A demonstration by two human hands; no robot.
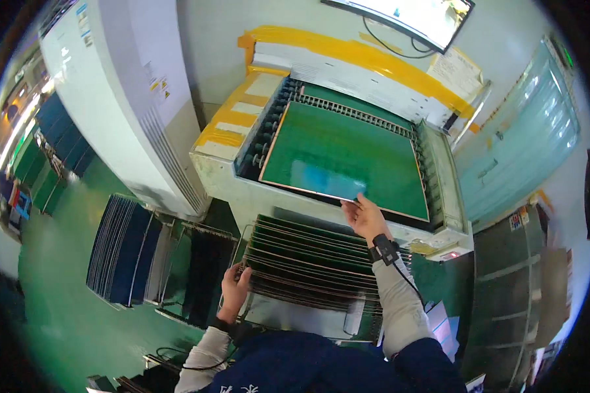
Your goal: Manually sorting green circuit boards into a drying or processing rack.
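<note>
Handling the panel: large, thin, flat green rectangular board with a copper-coloured rim [347, 154], lying flat in the tray of a pale machine [233, 177]; likely stiff but prone to flexing across its wide span, light for its size, smooth-faced and probably slippery; edges likely thin and sharp, face easily marked.
Best hold: along the bare near edge or at the corners, fingers kept off the glossy green face; better supported at two points because of the width.
Right hand [364, 216]: reaching forward to the near edge of the green panel, fingers partly spread and lightly curled, fingertips touching or just over the rim; not closed around it as far as can be told; dark strap on the wrist with a cable trailing down the sleeve.
Left hand [235, 288]: lower down, fingers curled over the left end of a slotted wire rack [242, 245] filled with thin copper-edged panels standing on edge [314, 262]; resting on or gripping the rack end, exact grip hard to make out.
Surroundings: second rack of dark blue panels [121, 249] to the left on the green floor [52, 295]; yellow tape strips [354, 52] across the machine top; monitor [413, 16] above.
</note>
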